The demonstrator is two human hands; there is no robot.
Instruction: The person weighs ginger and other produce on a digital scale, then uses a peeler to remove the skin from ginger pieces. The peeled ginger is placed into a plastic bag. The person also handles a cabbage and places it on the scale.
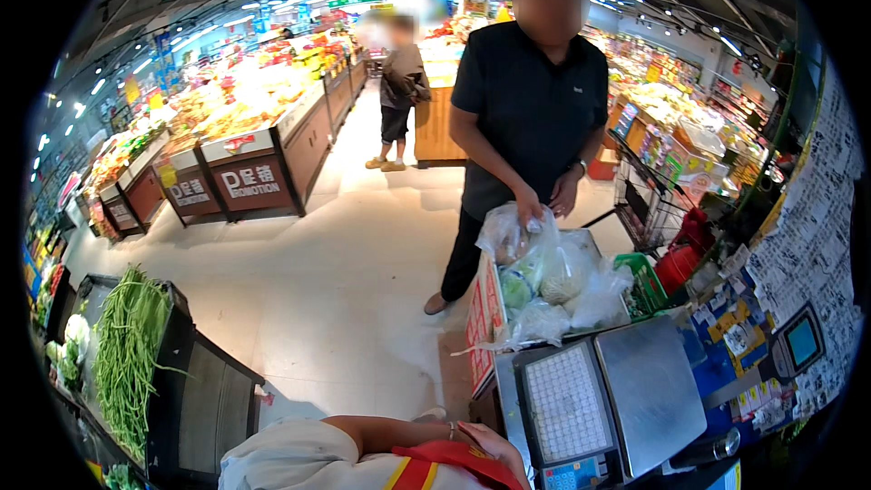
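My left forearm [401,434] crosses my waist, in front of a red apron [442,452] with a yellow-edged strap. A band circles its wrist. What seems to be my right hand [495,444] lies over that wrist, and my left hand's fingers are hidden. To the right is a weighing scale with a keypad [563,398], a bare metal platform [650,395] and a raised display [803,340]. Beyond it, clear plastic bags [592,286] of produce, one with a cabbage-like green vegetable [518,288], rest on a red-and-white-sided stand [484,316]. A person's hand [529,204] grips the bags.
The person in a dark shirt [534,88] faces me across the stand. A shopping cart [643,197] and green basket [643,286] are at right. Long beans [129,354] lie on a black display stand at left. Another person [401,82] stands near produce counters [255,180].
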